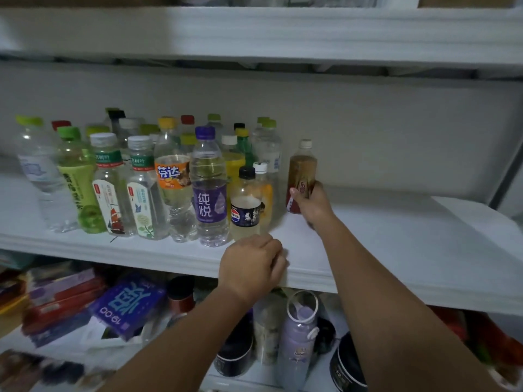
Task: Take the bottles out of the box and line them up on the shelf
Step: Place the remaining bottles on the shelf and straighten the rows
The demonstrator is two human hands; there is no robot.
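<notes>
R hand (pixel 311 205) grips, part-hides brown btl (pixel 302 168)

Our right hand (pixel 311 206) is stretched toward one o'clock, fingers wrapped round a bottle (pixel 302 171); our left hand (pixel 252 264) sits nearer at twelve, knuckles up, fingers loosely curled, empty.

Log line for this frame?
step: placing | right hand: grips brown-labelled white-capped plastic bottle, upright on white shelf | left hand: at shelf's front edge, holding nothing
</notes>
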